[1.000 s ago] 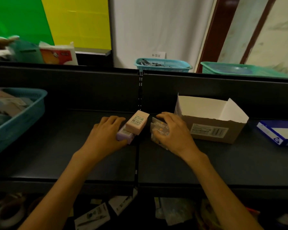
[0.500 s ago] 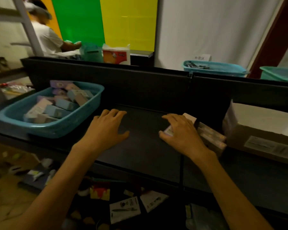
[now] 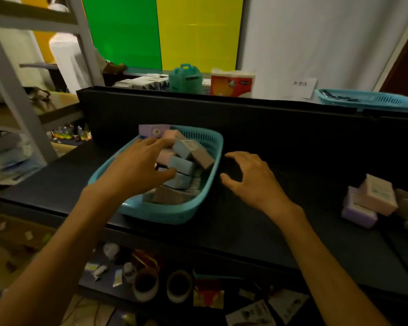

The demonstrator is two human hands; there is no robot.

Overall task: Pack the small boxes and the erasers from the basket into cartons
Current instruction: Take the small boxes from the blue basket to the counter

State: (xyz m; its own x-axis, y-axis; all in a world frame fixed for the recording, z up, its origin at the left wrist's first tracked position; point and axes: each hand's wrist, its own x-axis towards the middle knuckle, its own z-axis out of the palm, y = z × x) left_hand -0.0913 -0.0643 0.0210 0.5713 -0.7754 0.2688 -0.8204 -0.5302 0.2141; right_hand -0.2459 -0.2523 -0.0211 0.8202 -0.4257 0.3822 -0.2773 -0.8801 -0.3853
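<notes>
The left hand (image 3: 137,170) is over the blue basket (image 3: 174,214). Its fingers (image 3: 154,143) are spread wide and hold nothing. The thumb points to the right, just above a light blue box (image 3: 180,164). The small boxes (image 3: 185,158) lie in a heap right under and just past the fingertips. They are pink, blue, grey and purple. One purple box (image 3: 153,130) leans on the far rim of the basket, a bit beyond the fingers. I cannot tell if the fingers touch any box.

The basket sits on the dark counter (image 3: 245,229). Its near rim is close to the front edge of the counter. A tall dark wall stands close behind the far rim, so there is not much room back there.

The right hand (image 3: 257,182) is just to the right of the basket, over bare counter. Its fingers (image 3: 239,156) are open and curled a little, and they hold nothing. They are close to the basket's right rim but not on it.

To the right of that hand the counter is bare for a good way. Then, well away from the fingers, a pink box (image 3: 378,197) lies tilted on top of a purple box (image 3: 358,212), close to the right side of the view.
</notes>
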